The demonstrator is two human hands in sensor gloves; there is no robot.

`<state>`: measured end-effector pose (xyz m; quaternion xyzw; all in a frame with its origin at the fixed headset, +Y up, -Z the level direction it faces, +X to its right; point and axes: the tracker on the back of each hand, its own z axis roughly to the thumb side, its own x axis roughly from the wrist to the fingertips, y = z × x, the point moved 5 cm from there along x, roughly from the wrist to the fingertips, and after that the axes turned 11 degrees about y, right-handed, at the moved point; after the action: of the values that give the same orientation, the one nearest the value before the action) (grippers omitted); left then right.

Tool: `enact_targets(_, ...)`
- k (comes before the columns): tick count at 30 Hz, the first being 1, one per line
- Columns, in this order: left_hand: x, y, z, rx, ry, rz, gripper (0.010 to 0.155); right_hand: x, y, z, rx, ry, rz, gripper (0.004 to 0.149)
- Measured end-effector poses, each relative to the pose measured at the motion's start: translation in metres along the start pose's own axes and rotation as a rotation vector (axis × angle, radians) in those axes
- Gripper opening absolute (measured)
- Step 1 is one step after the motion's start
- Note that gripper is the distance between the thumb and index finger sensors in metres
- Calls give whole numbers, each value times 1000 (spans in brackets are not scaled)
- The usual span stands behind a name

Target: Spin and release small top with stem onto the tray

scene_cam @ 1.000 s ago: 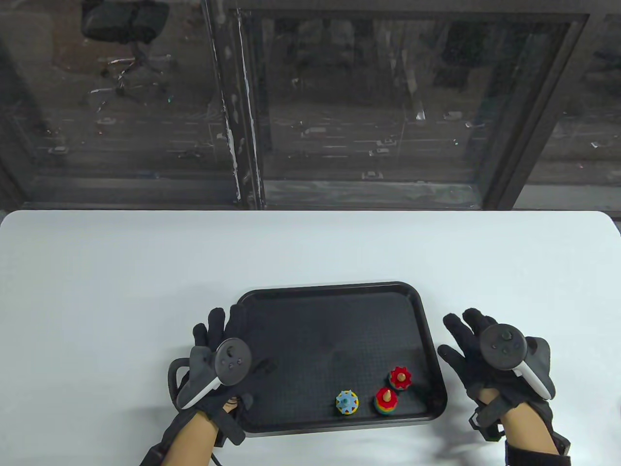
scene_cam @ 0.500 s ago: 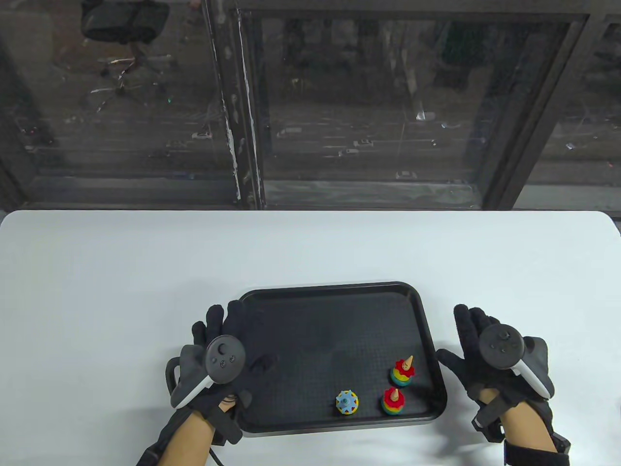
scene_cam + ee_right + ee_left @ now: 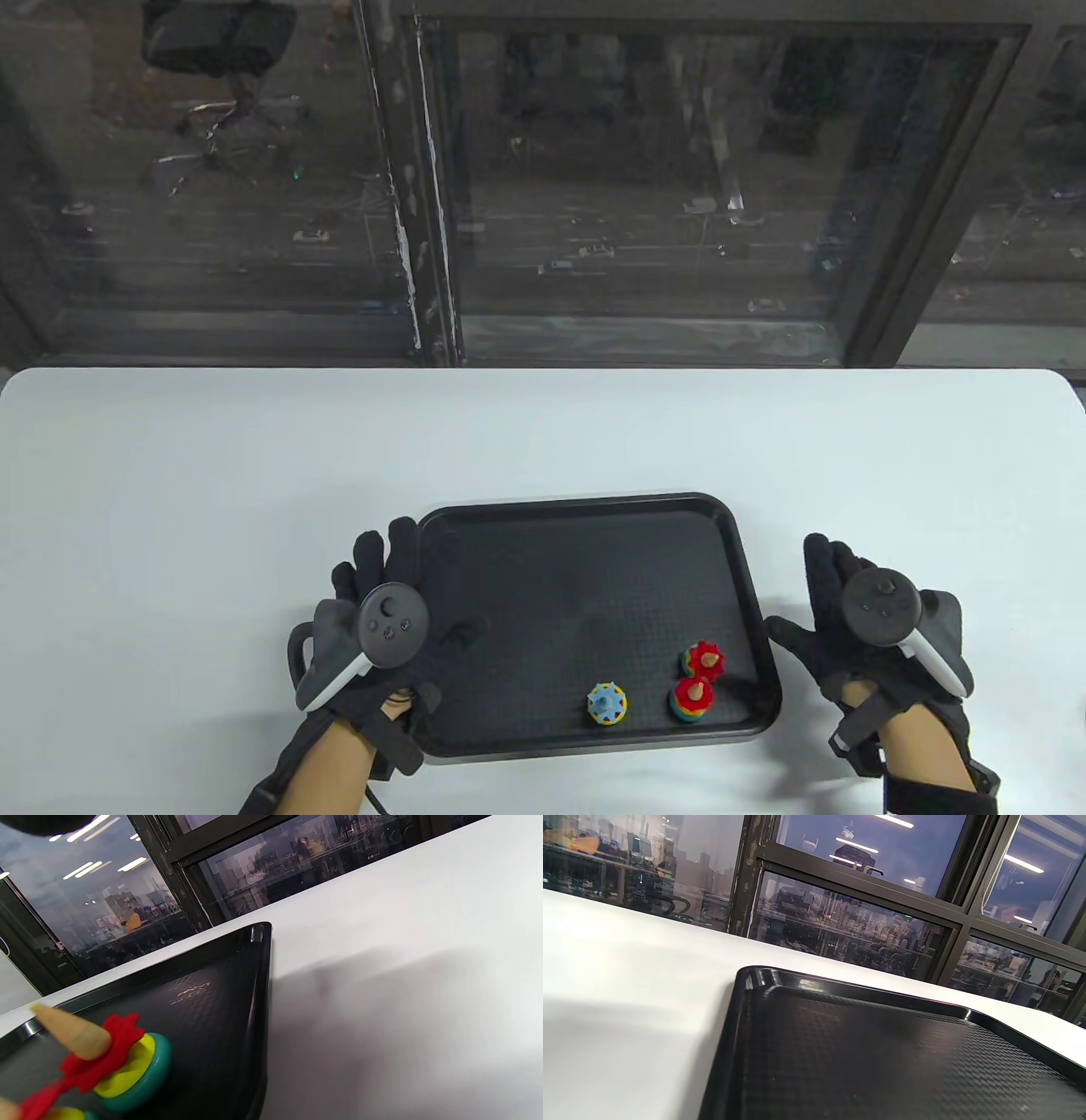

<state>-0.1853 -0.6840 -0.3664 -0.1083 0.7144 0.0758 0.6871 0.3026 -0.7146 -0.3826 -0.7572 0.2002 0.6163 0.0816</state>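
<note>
Now neither hand holds anything: right hand [image 3: 857, 624] lies flat with straight fingers on the table right of the tray [image 3: 585, 508], left hand [image 3: 382, 620] lies flat over its left rim. Two red tops [image 3: 702, 660] [image 3: 691, 699] touch at the tray's near right, tilting; half a second ago they stood apart. Judgement: released, spin dying. Blue top [image 3: 607, 704] unmoved.

text: none showing readable | tray [image 3: 199, 988]: faint embossed mark sitting on floor, too blurred to read | trackers, tops, desk: carrying no legible labels or numbers
</note>
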Motion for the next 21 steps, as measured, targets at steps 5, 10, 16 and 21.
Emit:
enact_targets(5, 0, -8, -3, 18, 13, -26, 90, -2, -4, 3, 21, -22, 4, 94)
enact_targets(10, 5, -22, -1, 78, 18, -78, 89, -2, 3, 15, 12, -58, 57, 93)
enact_targets(16, 5, -23, -6, 56, 31, -84, 89, -6, 6, 31, -20, -97, 64, 90)
enact_targets(21, 4, -24, -7, 52, 30, -91, 89, -7, 6, 34, -38, -98, 63, 90)
